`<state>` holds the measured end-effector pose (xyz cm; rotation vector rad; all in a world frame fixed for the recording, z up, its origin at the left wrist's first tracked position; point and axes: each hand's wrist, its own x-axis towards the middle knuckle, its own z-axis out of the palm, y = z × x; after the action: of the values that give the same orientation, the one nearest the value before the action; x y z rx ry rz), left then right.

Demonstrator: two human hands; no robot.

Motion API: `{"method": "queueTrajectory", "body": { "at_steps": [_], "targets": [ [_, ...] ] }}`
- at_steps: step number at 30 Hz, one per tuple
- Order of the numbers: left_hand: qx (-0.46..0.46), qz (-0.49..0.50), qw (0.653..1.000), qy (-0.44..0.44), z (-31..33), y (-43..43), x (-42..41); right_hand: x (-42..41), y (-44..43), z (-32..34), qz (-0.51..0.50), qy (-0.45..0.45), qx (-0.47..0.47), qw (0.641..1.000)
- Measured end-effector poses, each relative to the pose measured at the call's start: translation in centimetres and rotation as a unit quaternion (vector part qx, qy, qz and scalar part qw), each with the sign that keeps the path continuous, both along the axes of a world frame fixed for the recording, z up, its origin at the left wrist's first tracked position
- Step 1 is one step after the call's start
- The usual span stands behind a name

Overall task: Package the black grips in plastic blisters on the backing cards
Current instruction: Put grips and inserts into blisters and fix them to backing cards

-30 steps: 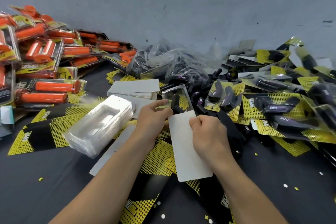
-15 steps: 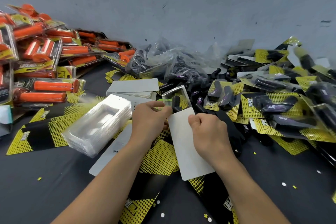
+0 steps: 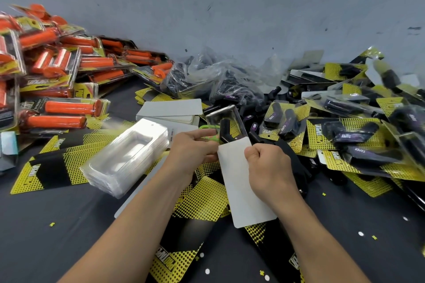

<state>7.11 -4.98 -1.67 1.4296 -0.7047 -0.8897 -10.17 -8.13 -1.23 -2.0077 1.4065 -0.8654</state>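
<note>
On a dark table against a grey wall, the left hand and right hand pinch a white card; a black grip sits in the blister at its far end

Left hand and right hand bare, forearms bare to the frame edge, perhaps the elbows

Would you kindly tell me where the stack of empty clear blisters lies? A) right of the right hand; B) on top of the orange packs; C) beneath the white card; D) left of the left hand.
D: the stack of empty clear blisters lies on the table to the left of the left hand, apart from the white card that the right hand pinches.
</note>
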Motion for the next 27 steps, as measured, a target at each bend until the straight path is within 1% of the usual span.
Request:
{"method": "queueTrajectory", "body": {
  "at_steps": [2,5,9,10,15,17,19,20,22,23,25,27],
  "targets": [
    [0.000,-0.013,1.000,-0.008,-0.1,0.0,-0.1,0.1,-0.1,-0.1,-0.005,-0.013,0.012,1.000],
    [0.009,-0.029,0.999,-0.045,-0.2,-0.2,-0.7,0.1,-0.2,-0.2,-0.011,-0.027,0.020,0.999],
    [0.048,-0.072,0.986,-0.143,-0.3,-0.3,-1.5,0.0,0.2,0.1,-0.030,-0.021,0.001,0.999],
    [0.054,-0.084,0.984,-0.151,-0.2,-0.3,-1.5,0.0,0.3,0.2,-0.037,-0.016,-0.004,0.999],
    [0.047,-0.137,0.982,-0.122,0.1,0.1,-1.5,0.2,0.4,0.3,-0.055,-0.003,-0.020,0.998],
    [0.041,-0.149,0.982,-0.112,0.2,0.1,-1.4,0.1,0.4,0.2,-0.053,-0.018,-0.030,0.998],
    [0.026,-0.128,0.986,-0.102,0.3,0.3,-1.5,-0.1,0.2,0.1,-0.013,-0.044,0.003,0.999],
    [0.016,-0.102,0.990,-0.101,0.3,0.4,-1.5,-0.1,0.1,0.2,0.027,-0.064,0.045,0.997],
    [0.000,-0.041,0.992,-0.121,0.3,0.5,-1.3,-0.1,0.2,0.4,0.104,-0.099,0.147,0.979],
    [-0.005,-0.021,0.991,-0.130,0.3,0.4,-1.3,-0.1,0.2,0.3,0.124,-0.108,0.167,0.972],
    [-0.024,-0.006,0.993,-0.114,0.3,0.3,-1.3,0.0,0.2,0.3,0.107,-0.121,0.154,0.975],
    [-0.043,0.004,0.994,-0.097,0.3,0.2,-1.4,0.0,0.4,0.5,0.078,-0.112,0.130,0.982]
  ]
}}
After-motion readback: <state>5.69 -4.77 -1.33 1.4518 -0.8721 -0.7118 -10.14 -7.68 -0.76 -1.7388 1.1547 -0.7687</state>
